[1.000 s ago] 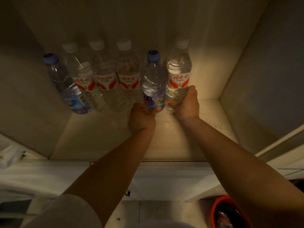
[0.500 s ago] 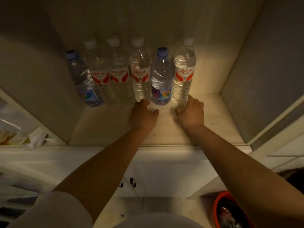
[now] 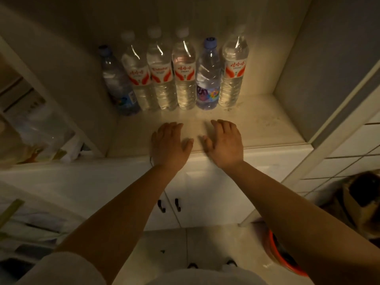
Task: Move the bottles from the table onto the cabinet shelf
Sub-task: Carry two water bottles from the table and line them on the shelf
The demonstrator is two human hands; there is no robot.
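Fingers (image 3: pixel 221 125) relaxed, nothing held by left hand (image 3: pixel 169 144) or right hand (image 3: pixel 224 142) | six clear plastic water bottles (image 3: pixel 185 73) lined on cream cabinet shelf (image 3: pixel 267 128) | placing judged done; more bottles, if any, to be fetched from the table.

Six bottles (image 3: pixel 185 75) stand upright in a row on the cabinet shelf (image 3: pixel 257 128).

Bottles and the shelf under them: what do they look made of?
Bottles: clear, ribbed plastic, judging by see-through walls and glints, with glossy printed labels. Shelf: smooth pale board with a slight sheen, probably laminate or painted wood; dim light leaves it open.
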